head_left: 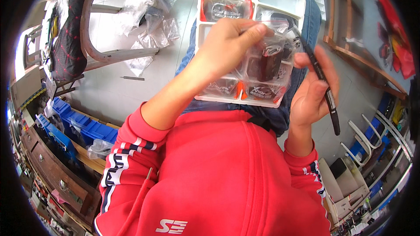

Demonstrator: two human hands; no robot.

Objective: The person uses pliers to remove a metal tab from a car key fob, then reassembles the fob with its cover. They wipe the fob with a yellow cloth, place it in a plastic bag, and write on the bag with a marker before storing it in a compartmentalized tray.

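Observation:
My left hand (225, 43) pinches the top of a clear plastic zip bag (274, 46). A dark, block-like item (269, 64) shows in or behind the clear plastic; I cannot tell which. In my right hand (311, 98) is a slim black marker pen (323, 76), its far end close to the bag's right side. Both hands are over a white compartment tray (251, 102) resting on my lap. Several tray compartments hold bagged parts with orange-red pieces, such as the packet (226, 9) at the upper left. Glare on the plastic blurs details.
A metal-framed stool (89, 22) with a dark padded seat stands left. Loose clear bags (153, 26) and a thin grey tool (132, 78) lie on the tiled floor. Blue bins (85, 124) sit lower left. A wooden frame (345, 43) and metal tubes (372, 137) are right.

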